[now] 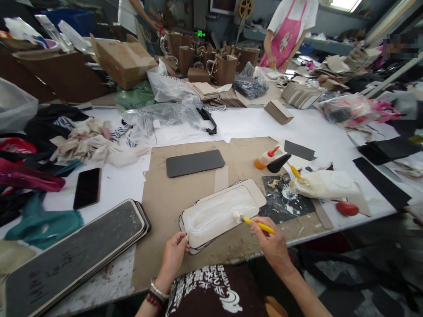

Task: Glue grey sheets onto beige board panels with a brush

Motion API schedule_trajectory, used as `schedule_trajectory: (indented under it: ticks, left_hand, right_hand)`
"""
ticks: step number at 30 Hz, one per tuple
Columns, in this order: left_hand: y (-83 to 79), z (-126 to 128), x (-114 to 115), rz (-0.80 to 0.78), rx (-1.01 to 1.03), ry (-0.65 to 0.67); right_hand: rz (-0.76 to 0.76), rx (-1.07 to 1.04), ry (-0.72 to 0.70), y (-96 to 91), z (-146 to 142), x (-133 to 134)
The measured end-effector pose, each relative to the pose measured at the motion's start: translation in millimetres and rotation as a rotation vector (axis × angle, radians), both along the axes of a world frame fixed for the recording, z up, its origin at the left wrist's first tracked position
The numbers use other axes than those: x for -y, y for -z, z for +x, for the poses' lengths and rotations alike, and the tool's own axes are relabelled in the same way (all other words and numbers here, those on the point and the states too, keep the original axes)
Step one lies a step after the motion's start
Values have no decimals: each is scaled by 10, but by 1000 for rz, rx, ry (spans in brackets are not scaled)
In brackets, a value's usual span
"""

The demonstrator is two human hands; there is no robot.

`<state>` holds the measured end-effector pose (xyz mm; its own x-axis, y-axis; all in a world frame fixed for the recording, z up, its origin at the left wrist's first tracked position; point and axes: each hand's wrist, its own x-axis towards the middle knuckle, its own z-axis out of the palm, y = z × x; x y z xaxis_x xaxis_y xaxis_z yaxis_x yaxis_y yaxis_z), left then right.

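A rounded rectangular board (218, 215) lies on a tan cardboard sheet (158, 259), its face smeared with wet white glue. It rests on other boards of the same shape. My left hand (172, 257) holds its near left edge. My right hand (269, 244) grips a yellow-handled brush (259, 225), whose glue-covered bristles touch the board's near right edge. To the right, a dark mat (284, 198) carries dried glue, and a white glue-filled bag (324, 185) lies with a yellow stick in it.
A long stack of dark boards (74, 253) and a phone (87, 188) lie left of my hands. Fabric scraps pile up at the far left. Paper bags (226, 69) stand at the back, near a person in a pink apron (286, 35), whose hands work there.
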<state>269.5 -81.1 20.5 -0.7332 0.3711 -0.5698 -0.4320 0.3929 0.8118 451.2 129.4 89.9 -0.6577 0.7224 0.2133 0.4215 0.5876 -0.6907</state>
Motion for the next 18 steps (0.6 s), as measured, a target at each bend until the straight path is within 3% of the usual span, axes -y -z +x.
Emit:
schedule_trajectory:
  ticks: [3, 7, 10, 14, 18]
  left_hand:
    - [-7, 0, -10, -7, 18, -10]
    - [-60, -2, -33, -20, 29, -8]
    - [-96, -6, -48, -41, -1, 27]
    - [-114, -9, -56, -148, -81, 100]
    - [-86, 7, 3, -309, -249, 183]
  right_hand:
    - [-25, 8, -47, 48, -4, 19]
    - [247, 44, 131, -7, 94, -419]
    - [395, 102, 53, -195, -51, -757]
    - [368, 154, -151, -348, -700, -954]
    - [309, 367, -300, -165, -1535, -1118]
